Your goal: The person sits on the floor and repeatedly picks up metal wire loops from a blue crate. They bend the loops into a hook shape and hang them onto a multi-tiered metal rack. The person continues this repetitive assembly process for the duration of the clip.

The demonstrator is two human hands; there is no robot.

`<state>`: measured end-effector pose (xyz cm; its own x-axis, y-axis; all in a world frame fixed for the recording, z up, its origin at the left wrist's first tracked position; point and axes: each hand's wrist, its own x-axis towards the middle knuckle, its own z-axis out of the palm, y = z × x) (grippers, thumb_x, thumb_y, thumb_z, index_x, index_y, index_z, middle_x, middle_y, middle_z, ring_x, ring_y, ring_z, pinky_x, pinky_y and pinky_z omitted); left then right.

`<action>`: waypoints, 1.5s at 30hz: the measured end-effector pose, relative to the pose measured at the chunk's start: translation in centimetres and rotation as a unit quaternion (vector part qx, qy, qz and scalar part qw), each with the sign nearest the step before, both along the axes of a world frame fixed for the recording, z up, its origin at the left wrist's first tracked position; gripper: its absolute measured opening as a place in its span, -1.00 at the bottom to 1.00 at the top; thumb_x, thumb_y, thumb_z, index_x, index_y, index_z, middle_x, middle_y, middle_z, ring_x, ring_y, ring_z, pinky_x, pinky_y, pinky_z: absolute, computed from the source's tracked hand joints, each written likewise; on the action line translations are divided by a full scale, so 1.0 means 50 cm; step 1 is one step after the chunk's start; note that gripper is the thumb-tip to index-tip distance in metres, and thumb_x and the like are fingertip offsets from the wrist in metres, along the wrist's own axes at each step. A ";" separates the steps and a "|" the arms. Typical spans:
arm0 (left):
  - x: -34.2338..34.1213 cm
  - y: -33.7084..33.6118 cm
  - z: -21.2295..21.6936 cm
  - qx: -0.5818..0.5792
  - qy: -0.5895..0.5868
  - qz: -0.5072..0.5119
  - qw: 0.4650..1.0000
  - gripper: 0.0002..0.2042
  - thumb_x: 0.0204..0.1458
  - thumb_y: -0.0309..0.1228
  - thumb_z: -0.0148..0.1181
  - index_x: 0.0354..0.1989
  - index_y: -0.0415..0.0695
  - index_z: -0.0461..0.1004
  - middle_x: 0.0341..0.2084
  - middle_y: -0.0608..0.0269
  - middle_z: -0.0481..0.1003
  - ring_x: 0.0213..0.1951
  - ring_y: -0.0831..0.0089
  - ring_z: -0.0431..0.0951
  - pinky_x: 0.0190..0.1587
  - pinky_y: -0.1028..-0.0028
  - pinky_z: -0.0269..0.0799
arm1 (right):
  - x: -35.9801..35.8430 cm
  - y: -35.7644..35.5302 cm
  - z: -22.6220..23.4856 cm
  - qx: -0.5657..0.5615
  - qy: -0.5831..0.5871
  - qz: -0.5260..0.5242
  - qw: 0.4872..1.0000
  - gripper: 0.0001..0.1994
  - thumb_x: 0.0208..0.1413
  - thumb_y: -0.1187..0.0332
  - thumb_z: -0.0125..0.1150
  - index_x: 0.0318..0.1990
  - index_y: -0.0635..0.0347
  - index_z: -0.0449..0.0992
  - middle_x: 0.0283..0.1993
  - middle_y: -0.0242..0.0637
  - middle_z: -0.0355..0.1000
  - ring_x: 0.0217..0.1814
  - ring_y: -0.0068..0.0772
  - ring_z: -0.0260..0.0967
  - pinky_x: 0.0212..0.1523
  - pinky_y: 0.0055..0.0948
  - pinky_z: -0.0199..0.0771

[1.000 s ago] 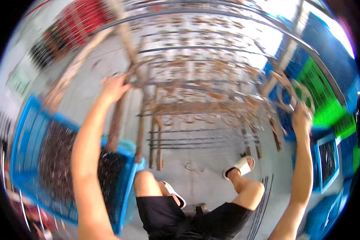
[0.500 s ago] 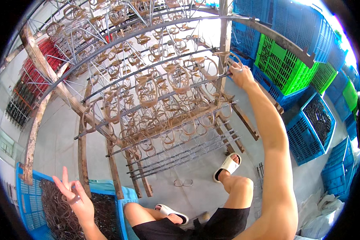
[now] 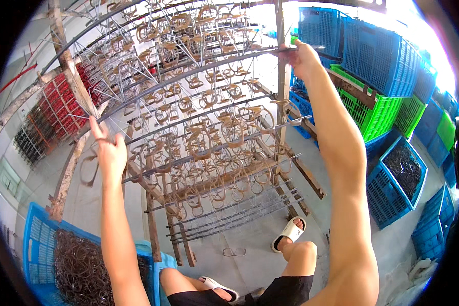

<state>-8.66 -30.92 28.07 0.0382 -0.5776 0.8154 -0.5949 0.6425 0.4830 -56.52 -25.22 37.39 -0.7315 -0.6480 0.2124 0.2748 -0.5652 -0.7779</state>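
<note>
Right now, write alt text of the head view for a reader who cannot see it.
A person reaches both bare arms up to a tall wire rack hung with many brown loop-shaped pieces: the left hand at its left edge, the right hand on a high rail by an upright post. A blue crate of dark loops sits lower left; stacked blue and green crates stand right.

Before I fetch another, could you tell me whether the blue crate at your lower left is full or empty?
Partly full: the blue crate holds a dark heap of rings below its rim.
</note>
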 end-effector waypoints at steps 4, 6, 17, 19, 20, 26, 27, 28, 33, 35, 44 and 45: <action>0.033 -0.060 0.039 -0.051 0.080 -0.096 0.991 -0.21 -0.09 -0.67 -0.10 0.32 -0.20 -0.37 0.15 -0.17 0.20 0.20 0.05 0.23 0.11 0.36 0.21 | 0.132 0.167 0.009 -0.112 -0.012 -0.096 0.989 -0.84 0.20 0.36 -0.03 -0.21 0.29 0.35 -0.33 -0.16 0.51 -0.34 -0.42 0.43 -0.22 -0.50 0.43; 0.034 -0.053 0.057 -0.081 0.089 -0.142 0.983 -0.22 -0.11 -0.73 -0.13 0.32 -0.20 -0.34 0.17 -0.06 0.21 0.18 0.18 0.25 0.14 0.43 0.15 | 0.142 0.260 -0.027 -0.189 -0.044 -0.139 0.971 -0.87 0.14 0.42 0.06 -0.23 0.31 0.37 -0.28 -0.09 0.49 -0.27 -0.39 0.43 -0.21 -0.52 0.36; 0.019 0.540 -0.257 0.105 0.046 -0.206 0.972 -0.37 0.05 -0.52 0.01 0.28 -0.24 -0.15 0.18 -0.08 0.17 -0.29 0.52 0.33 -0.08 0.51 0.27 | 0.016 0.539 -0.583 0.135 -0.105 -0.107 0.979 -0.92 0.11 0.45 -0.02 -0.37 0.22 0.39 -0.42 -0.29 0.41 -0.37 -0.34 0.39 -0.24 -0.41 0.39; 0.045 0.557 -0.381 0.170 0.063 -0.183 0.966 -0.36 0.05 -0.54 0.00 0.26 -0.25 -0.18 0.17 -0.11 0.15 -0.34 0.49 0.32 -0.05 0.44 0.27 | 0.024 0.460 -0.709 0.116 -0.258 -0.059 0.957 -0.91 0.13 0.41 -0.03 -0.34 0.21 0.37 -0.48 -0.26 0.40 -0.39 -0.34 0.38 -0.26 -0.31 0.41; 0.036 0.564 -0.442 0.215 0.092 -0.180 0.955 -0.36 0.04 -0.55 0.00 0.26 -0.26 -0.19 0.16 -0.11 0.15 -0.35 0.48 0.32 -0.04 0.41 0.28 | 0.008 0.448 -0.774 0.143 -0.243 -0.065 0.957 -0.91 0.14 0.41 -0.04 -0.34 0.21 0.36 -0.50 -0.25 0.39 -0.40 -0.32 0.38 -0.26 -0.27 0.42; 0.059 0.478 -0.688 0.257 0.133 -0.124 0.949 -0.39 0.01 -0.59 0.04 0.21 -0.25 -0.12 0.03 -0.03 0.25 -0.17 0.39 0.37 -0.02 0.40 0.28 | 0.062 0.388 -0.886 0.169 -0.230 -0.062 0.956 -0.81 0.16 0.30 0.01 -0.31 0.27 0.38 -0.42 -0.20 0.43 -0.42 -0.30 0.35 -0.21 -0.38 0.34; 0.077 0.457 -0.699 0.299 0.173 -0.108 0.932 -0.39 -0.01 -0.59 0.06 0.20 -0.24 -0.09 0.02 -0.02 0.26 -0.12 0.34 0.38 -0.03 0.39 0.29 | 0.089 0.368 -0.878 0.176 -0.223 -0.059 0.957 -0.78 0.16 0.26 0.04 -0.30 0.28 0.40 -0.40 -0.21 0.44 -0.45 -0.33 0.33 -0.22 -0.42 0.32; 0.091 0.424 -0.745 0.205 0.049 -0.039 0.977 -0.41 -0.04 -0.60 0.08 0.17 -0.25 -0.03 0.02 -0.01 0.27 -0.11 0.31 0.38 -0.06 0.39 0.32 | 0.096 0.369 -0.880 0.207 -0.158 -0.041 0.965 -0.81 0.17 0.27 0.02 -0.28 0.23 0.41 -0.39 -0.28 0.43 -0.40 -0.39 0.31 -0.27 -0.46 0.26; 0.030 0.354 -0.745 0.159 0.129 0.043 0.978 -0.57 -0.13 -0.54 0.15 -0.04 -0.28 0.21 -0.16 0.05 0.35 -0.24 0.28 0.41 -0.09 0.33 0.28 | 0.045 0.456 -0.932 0.301 -0.166 0.038 0.938 -0.64 0.07 0.10 0.18 -0.02 0.01 0.39 -0.42 -0.42 0.29 -0.43 -0.54 0.20 -0.38 -0.54 0.21; 0.041 0.374 -0.746 0.267 0.205 -0.020 0.941 -0.51 -0.11 -0.54 0.13 0.04 -0.29 0.11 -0.19 0.05 0.34 -0.33 0.35 0.41 -0.25 0.39 0.35 | 0.066 0.462 -0.933 0.364 -0.148 0.024 0.919 -0.66 0.07 0.11 0.18 -0.04 0.00 0.40 -0.45 -0.43 0.27 -0.45 -0.54 0.17 -0.45 -0.56 0.19; 0.070 0.501 -0.661 0.390 0.091 0.004 0.916 -0.80 0.11 -0.34 -0.02 -0.28 -0.26 0.31 -0.63 -0.02 0.43 -0.52 0.03 0.48 -0.42 0.21 0.38 | 0.503 0.560 -0.841 0.350 0.211 -0.093 0.908 -0.78 0.13 0.28 -0.01 -0.21 0.27 0.34 -0.37 -0.38 0.28 -0.37 -0.57 0.19 -0.29 -0.52 0.28; 0.076 0.545 -0.588 0.376 0.181 -0.122 0.901 -0.73 0.14 -0.28 -0.03 -0.48 -0.23 0.31 -0.67 0.05 0.39 -0.58 0.18 0.46 -0.49 0.31 0.34 | 0.579 0.569 -0.811 0.305 0.235 -0.003 0.923 -0.75 0.17 0.27 -0.04 -0.15 0.30 0.34 -0.31 -0.35 0.32 -0.33 -0.57 0.21 -0.27 -0.50 0.30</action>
<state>-4.87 -3.69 -1.34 0.0208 -0.9884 0.1506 -0.1971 0.1436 0.9698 -27.57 3.23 -3.14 -0.6559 -0.7476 0.1046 -0.1761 0.0169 -0.9842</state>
